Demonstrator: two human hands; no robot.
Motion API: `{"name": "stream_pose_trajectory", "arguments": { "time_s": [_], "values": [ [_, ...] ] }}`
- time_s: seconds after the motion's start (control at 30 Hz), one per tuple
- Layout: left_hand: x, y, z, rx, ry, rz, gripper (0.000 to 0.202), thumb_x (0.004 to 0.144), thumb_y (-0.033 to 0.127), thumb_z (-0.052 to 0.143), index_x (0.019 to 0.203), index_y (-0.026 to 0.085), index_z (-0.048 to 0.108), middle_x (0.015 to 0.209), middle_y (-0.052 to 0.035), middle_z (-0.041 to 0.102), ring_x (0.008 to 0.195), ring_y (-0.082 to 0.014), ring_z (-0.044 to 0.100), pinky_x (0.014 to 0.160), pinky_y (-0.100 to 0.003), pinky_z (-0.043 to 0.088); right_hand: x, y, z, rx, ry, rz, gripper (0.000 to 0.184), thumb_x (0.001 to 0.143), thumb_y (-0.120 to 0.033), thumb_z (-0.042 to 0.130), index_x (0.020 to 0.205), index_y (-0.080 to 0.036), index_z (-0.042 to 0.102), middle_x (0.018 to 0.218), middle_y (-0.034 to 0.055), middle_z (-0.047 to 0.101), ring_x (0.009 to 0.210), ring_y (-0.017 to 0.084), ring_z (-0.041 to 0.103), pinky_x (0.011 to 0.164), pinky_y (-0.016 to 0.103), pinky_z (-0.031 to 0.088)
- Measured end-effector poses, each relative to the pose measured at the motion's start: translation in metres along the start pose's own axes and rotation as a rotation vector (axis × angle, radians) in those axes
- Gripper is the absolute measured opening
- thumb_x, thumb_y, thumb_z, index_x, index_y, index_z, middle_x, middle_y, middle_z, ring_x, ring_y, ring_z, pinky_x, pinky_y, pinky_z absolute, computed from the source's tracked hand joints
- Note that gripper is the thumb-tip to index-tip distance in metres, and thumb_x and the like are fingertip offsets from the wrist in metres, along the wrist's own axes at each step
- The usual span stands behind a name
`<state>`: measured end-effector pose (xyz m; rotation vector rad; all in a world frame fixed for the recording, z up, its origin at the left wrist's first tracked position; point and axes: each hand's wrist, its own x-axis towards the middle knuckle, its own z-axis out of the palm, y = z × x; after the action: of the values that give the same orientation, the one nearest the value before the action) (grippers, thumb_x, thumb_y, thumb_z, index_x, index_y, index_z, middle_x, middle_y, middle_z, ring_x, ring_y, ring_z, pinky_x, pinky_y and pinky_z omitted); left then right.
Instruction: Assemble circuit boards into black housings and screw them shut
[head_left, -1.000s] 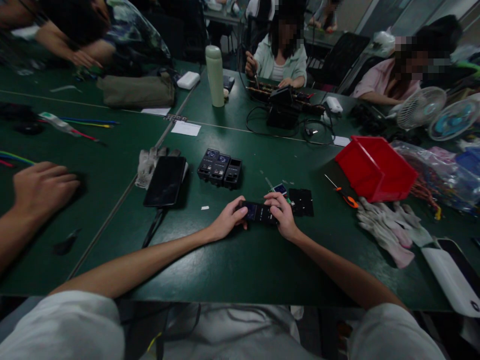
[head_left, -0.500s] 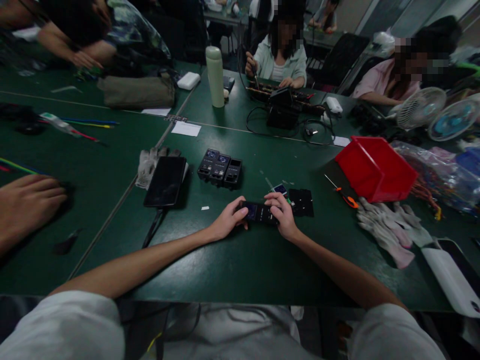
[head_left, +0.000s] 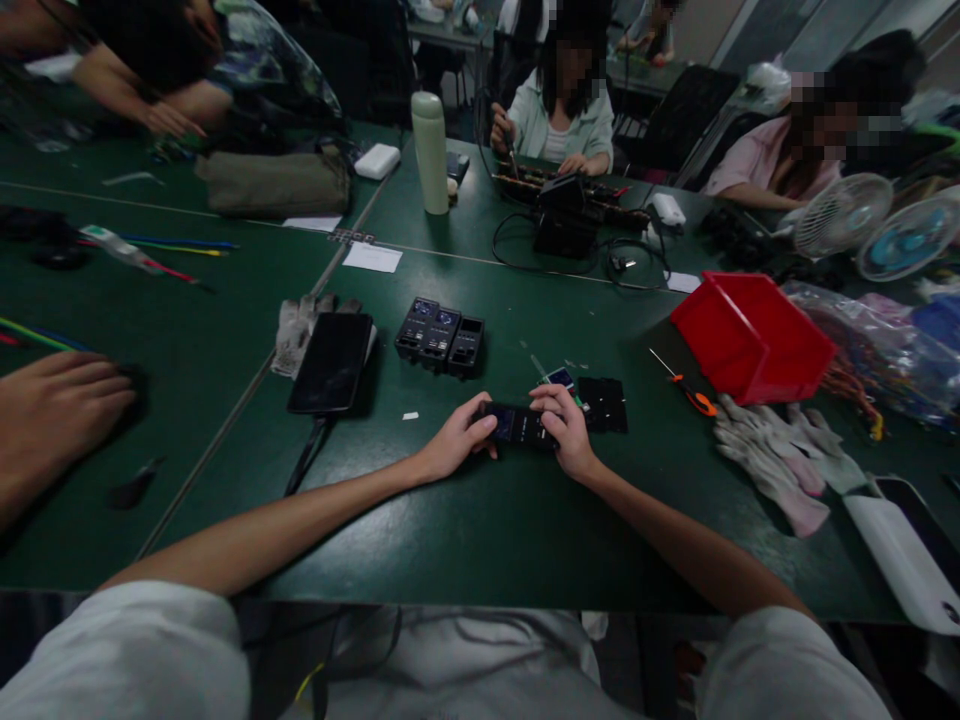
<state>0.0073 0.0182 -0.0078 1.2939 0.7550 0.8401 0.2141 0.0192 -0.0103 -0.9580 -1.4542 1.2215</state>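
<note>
Between both hands is a small black electronic module [head_left: 517, 426] with a dark screen at its left end. My left hand [head_left: 463, 436] is closed on its left end, thumb on top. My right hand [head_left: 564, 425] grips the right end, its thumb on the face and index finger along the far side. Just beyond the right hand lie a small circuit board with a screen [head_left: 559, 377] and a flat black panel [head_left: 604, 405]. Several similar black modules [head_left: 439, 337] stand side by side farther back on the green table [head_left: 450, 530].
Left of the modules, a black phone [head_left: 332, 362] with a cable rests on a work glove [head_left: 291, 340]. On the right are an orange screwdriver [head_left: 699, 401], a red bin [head_left: 750, 340], more gloves [head_left: 780, 460] and a white device [head_left: 900, 565]. A co-worker's hand [head_left: 64, 405] rests at far left.
Almost nothing differs; both my hands keep the module in the same place. The co-worker's hand at far left has shifted very slightly.
</note>
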Motion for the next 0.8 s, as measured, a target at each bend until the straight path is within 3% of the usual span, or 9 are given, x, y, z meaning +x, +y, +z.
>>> {"name": "stream_pose_trajectory", "arguments": {
  "time_s": [0.8],
  "values": [
    [-0.0001,0.0009,0.0011,0.031,-0.005,0.005,0.038,0.086,0.055,0.047,0.087,0.017,0.041,0.057,0.0049,0.050,0.049,-0.0074,0.047,0.047,-0.018,0.029,-0.0008,-0.0005,-0.0001,-0.018,0.001,0.009,0.035,0.083,-0.046,0.056,0.110,-0.023,0.053,0.085,0.0008,0.054,0.074,0.016,0.052,0.068,0.028,0.039]
  ]
}}
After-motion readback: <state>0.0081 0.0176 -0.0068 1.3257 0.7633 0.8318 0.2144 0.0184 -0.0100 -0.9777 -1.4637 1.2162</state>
